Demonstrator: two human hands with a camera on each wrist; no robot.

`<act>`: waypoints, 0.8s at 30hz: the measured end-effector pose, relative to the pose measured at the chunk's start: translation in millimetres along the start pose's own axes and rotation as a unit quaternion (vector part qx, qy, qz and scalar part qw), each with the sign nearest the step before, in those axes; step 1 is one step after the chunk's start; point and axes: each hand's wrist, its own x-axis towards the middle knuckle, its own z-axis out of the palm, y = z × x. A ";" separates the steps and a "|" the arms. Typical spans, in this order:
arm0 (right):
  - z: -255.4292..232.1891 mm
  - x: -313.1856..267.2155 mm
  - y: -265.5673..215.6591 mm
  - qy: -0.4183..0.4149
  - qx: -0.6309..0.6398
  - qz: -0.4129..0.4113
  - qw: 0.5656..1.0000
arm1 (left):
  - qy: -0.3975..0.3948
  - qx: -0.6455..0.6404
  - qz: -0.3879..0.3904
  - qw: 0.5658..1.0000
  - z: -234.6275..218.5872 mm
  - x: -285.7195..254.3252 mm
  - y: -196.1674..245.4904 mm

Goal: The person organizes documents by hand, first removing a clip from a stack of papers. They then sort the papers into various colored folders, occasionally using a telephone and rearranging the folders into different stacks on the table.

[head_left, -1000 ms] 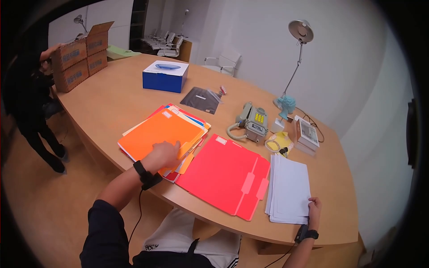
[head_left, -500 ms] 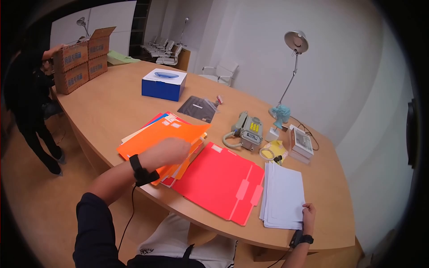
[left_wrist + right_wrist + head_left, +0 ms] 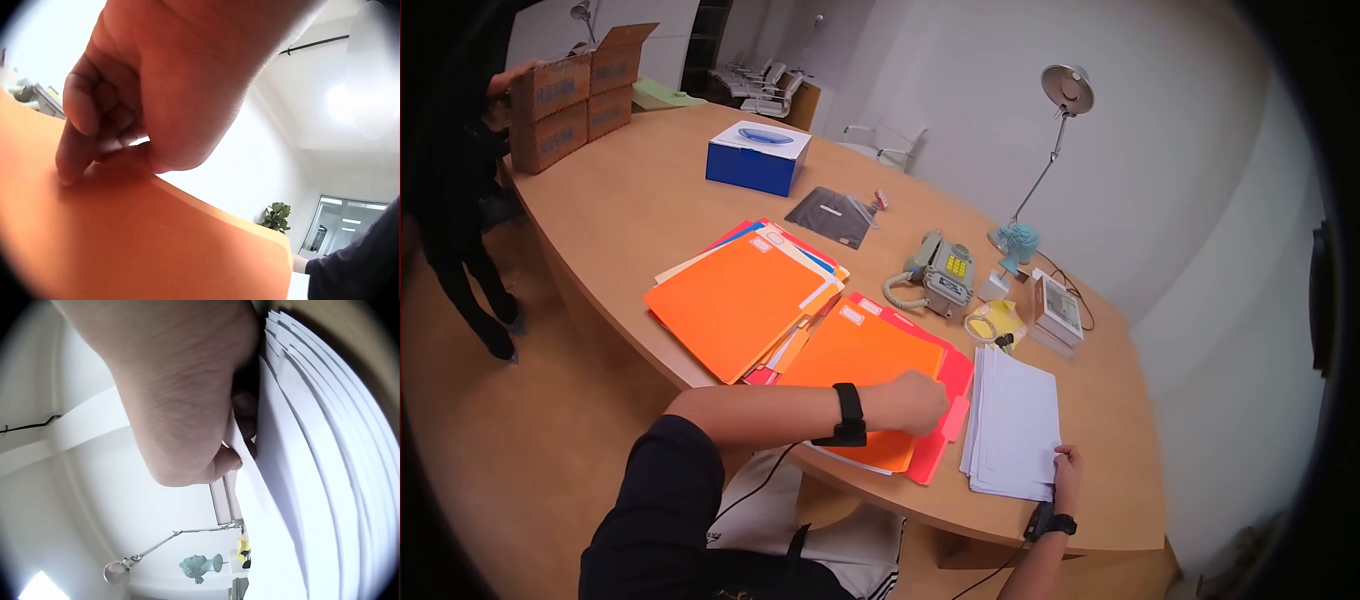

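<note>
My left hand (image 3: 912, 402) pinches the right edge of an orange folder (image 3: 855, 350), which lies over the red folders (image 3: 953, 374). In the left wrist view the thumb and fingers of the left hand (image 3: 137, 94) close on the orange edge. Left of it is a stack topped by another orange folder (image 3: 735, 300), with blue, cream and red edges showing behind. My right hand (image 3: 1068, 474) holds the right edge of a pile of white paper (image 3: 1017, 420); in the right wrist view, a top sheet (image 3: 265, 519) is between the thumb and fingers of that hand (image 3: 187, 406).
Behind the folders are a grey telephone (image 3: 943, 275), a dark pouch (image 3: 832, 216) and a blue-and-white box (image 3: 757, 160). A lamp (image 3: 1068, 90), a teal bust (image 3: 1018, 243) and books (image 3: 1057, 310) stand at the right. A person (image 3: 450, 170) touches cartons (image 3: 555, 115) at far left.
My left hand has moved right from the folder stack, carrying an orange folder onto the red ones. The right hand still holds the paper edge.
</note>
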 end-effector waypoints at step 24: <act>5.1 -7.5 -12.3 -0.002 -0.024 0.029 0.999 | 0.249 -0.219 -0.128 0.935 94.5 5.4 -205.8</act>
